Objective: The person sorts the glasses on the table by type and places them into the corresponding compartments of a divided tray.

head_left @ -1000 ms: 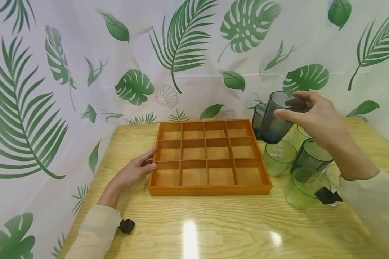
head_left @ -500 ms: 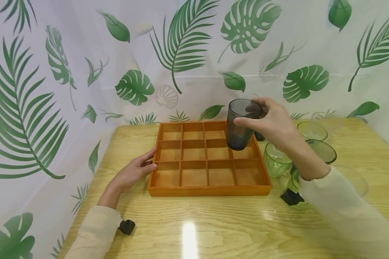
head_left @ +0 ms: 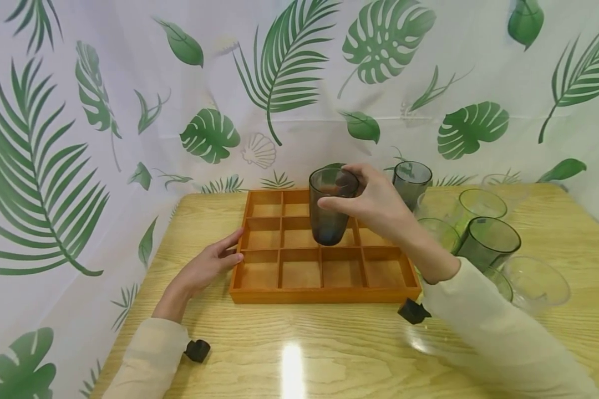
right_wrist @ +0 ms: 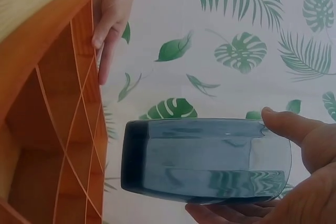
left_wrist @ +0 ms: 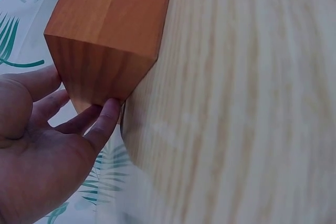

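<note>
In the head view my right hand [head_left: 381,205] grips a smoky grey drinking glass [head_left: 326,216] by its upper part, thumb on one side and fingers on the other. The glass hangs nearly upright over the middle of a wooden compartment box [head_left: 324,295]. In the right wrist view the glass [right_wrist: 205,161] is seen side-on, apart from the box [right_wrist: 68,77]. My left hand [head_left: 204,271] touches the box's left side with its fingers extended. The left wrist view has the fingertips of this left hand [left_wrist: 47,140] against the box's outer wall [left_wrist: 94,72].
Right of the box several more glasses stand: a grey one [head_left: 412,180] behind, another grey one [head_left: 489,244], a green one [head_left: 481,206] and a clear one [head_left: 536,280]. A leaf-print cloth [head_left: 289,72] hangs behind the wooden table [head_left: 239,354].
My right hand has carried the grey glass leftward from above the group of glasses to over the box's middle. The left hand and box have stayed in place.
</note>
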`<state>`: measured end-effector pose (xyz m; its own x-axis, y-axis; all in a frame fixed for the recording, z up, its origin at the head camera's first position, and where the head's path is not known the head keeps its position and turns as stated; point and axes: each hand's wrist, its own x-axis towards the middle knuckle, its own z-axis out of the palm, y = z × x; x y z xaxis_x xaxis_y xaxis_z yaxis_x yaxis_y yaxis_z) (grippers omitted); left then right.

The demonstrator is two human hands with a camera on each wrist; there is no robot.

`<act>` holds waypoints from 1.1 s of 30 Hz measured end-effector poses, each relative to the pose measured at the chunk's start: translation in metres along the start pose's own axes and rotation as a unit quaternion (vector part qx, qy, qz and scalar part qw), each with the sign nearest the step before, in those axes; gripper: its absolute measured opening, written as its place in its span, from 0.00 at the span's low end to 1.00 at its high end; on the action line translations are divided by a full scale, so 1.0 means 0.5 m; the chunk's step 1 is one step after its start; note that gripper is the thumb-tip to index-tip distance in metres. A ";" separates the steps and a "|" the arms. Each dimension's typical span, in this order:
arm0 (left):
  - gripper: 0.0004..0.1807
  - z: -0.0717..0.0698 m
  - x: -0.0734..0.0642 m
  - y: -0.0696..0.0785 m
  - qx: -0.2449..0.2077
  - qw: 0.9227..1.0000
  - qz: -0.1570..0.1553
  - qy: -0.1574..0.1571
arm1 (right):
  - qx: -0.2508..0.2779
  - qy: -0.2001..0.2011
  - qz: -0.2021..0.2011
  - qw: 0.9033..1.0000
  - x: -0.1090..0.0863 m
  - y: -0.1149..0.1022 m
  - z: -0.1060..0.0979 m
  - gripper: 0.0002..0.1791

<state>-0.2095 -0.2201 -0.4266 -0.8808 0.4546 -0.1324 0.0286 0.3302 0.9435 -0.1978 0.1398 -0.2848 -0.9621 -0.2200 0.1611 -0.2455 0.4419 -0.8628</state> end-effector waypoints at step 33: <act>0.38 0.000 0.000 0.002 0.005 1.000 -0.004 0.004 | -0.005 -0.032 0.009 0.999 0.043 0.007 0.075 0.48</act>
<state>-0.2094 -0.2197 -0.4257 -0.8847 0.4451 -0.1381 0.0254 0.3419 0.9394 -0.2150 0.1039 -0.3023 -0.9570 -0.2667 0.1144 -0.2297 0.4554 -0.8601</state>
